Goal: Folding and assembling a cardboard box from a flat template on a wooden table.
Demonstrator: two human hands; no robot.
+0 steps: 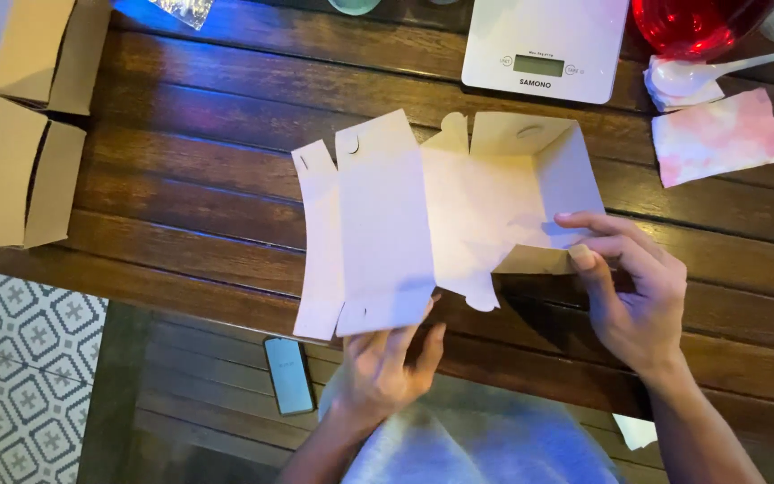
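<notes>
Two hands gripping unfolded box blank (423,215), left hand (387,363), right hand (629,287), scale (544,47) beyond, napkin (717,136) alongside

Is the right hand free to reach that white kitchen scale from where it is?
Probably not right away: the right hand is pinching the folded cardboard box. The white scale lies beyond it on the wooden table, with nothing between them.
</notes>
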